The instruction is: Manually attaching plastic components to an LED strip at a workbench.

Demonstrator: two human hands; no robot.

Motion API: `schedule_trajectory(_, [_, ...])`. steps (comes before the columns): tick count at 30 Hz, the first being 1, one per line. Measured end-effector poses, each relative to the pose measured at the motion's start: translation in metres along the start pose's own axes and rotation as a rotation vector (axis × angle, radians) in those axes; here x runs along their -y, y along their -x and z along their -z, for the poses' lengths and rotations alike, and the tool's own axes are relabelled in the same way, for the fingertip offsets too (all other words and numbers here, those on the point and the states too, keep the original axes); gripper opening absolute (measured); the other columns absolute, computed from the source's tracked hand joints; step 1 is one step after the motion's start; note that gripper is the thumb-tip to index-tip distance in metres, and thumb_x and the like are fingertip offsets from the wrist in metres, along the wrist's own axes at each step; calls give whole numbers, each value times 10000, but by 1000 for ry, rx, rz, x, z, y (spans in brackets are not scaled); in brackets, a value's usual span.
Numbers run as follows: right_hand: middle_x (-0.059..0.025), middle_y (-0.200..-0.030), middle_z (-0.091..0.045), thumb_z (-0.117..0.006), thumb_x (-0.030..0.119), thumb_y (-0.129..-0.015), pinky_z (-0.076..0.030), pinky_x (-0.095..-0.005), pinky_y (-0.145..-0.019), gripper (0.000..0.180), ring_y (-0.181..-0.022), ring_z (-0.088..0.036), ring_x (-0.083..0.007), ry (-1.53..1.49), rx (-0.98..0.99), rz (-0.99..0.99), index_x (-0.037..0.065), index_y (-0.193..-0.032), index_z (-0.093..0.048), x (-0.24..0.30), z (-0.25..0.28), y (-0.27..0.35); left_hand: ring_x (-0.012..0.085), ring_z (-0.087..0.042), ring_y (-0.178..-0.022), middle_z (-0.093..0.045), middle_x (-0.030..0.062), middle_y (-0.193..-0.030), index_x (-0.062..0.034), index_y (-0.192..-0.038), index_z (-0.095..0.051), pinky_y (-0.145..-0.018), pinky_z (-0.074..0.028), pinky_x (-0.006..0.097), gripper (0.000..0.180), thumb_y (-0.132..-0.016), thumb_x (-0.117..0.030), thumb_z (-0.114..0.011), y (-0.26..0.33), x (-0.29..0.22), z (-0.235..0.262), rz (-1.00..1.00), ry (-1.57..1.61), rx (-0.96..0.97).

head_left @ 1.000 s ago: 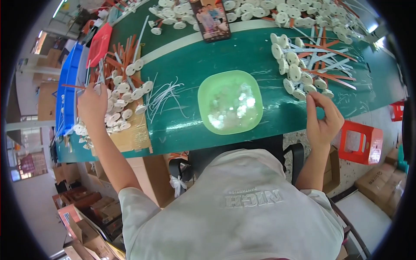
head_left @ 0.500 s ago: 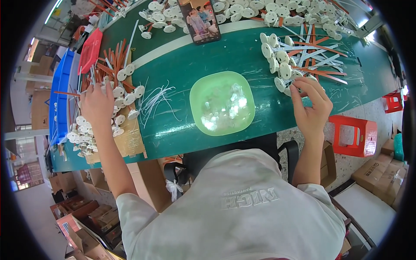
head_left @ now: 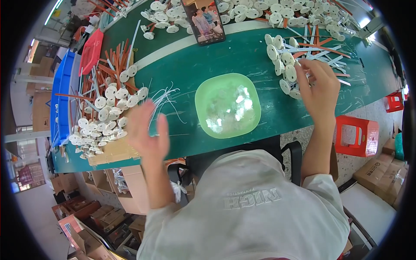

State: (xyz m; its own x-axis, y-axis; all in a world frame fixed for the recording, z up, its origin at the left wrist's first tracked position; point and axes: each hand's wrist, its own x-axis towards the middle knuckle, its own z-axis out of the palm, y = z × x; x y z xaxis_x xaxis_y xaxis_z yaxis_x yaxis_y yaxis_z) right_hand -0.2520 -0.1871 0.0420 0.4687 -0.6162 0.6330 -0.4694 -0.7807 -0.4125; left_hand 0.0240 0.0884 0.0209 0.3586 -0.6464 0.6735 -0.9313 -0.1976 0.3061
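Note:
My left hand [head_left: 149, 132] is over the near edge of the cardboard, blurred, with its thumb held apart from the fingers and nothing seen in it. Beside it lies a loose bunch of thin white strands [head_left: 164, 100]. To its left is a heap of white round discs [head_left: 104, 115] on orange and grey strips. My right hand [head_left: 320, 89] is at the right-hand pile of similar disc-ended strips [head_left: 289, 73], thumb and forefinger tips close together among the discs. What they pinch is hidden. Between my hands sits a light green bowl [head_left: 225, 123] with small shiny clear pieces [head_left: 242, 102] inside.
A phone [head_left: 204, 24] stands at the table's back, before more discs [head_left: 286, 11]. At the left are a red basket [head_left: 91, 52] and a blue tray [head_left: 60, 99]. A red stool [head_left: 368, 138] stands off the right edge, and an armchair's black arm [head_left: 293, 156] is near me.
My left hand has left the disc heap and swung right and toward me. My right hand has moved slightly farther away, into the right-hand pile. The view has shifted a little.

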Motion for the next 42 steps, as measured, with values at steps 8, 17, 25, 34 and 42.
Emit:
schedule_trajectory(8, [-140, -717, -682, -717, 252, -858, -518, -385, -621, 275, -662, -676, -278, 300, 256, -98, -11, -939, -717, -25, -49, -68, 310, -690, -925, -733, 178, -987, 45, -949, -708, -864, -517, 364, 133, -828, 5, -672, 39, -31, -36, 123, 276, -44])
schedule_trajectory(17, [-126, -681, -689, -691, 169, -875, -503, -349, -581, 167, -586, -663, -261, 70, 23, -60, 5, -892, -720, 4, -53, -42, 271, -689, -812, -734, 169, -908, 54, -863, -687, -743, -527, 314, 44, -821, 53, -675, 37, -31, -39, 124, 417, -25])
schedule_trajectory(25, [-20, -714, -696, -752, 183, -889, -458, -232, -544, 223, -606, -587, -57, -226, -234, -268, 2, -1019, -746, 4, -55, -57, 265, -692, -736, -736, 142, -858, 35, -824, -693, -674, -535, 320, 60, -773, 57, -716, 27, -58, -48, 90, 654, 20])
schedule_trajectory(34, [-17, -771, -695, -766, 91, -872, -450, -199, -558, 179, -650, -584, -40, -557, -130, -131, -2, -1023, -742, 49, -48, -22, 234, -679, -801, -727, 184, -909, 76, -921, -694, -728, -525, 310, 92, -853, 64, -633, 28, -76, -35, 266, 895, 226])
schedule_trajectory(42, [-39, -700, -642, -772, 10, -769, -474, -254, -546, 196, -595, -597, -147, -505, 1, 240, 18, -963, -742, 104, -41, 11, 208, -691, -945, -716, 155, -1072, 64, -1285, -588, -847, -554, 360, 407, -1048, -255, -501, 13, -85, -34, 569, 1488, 369])
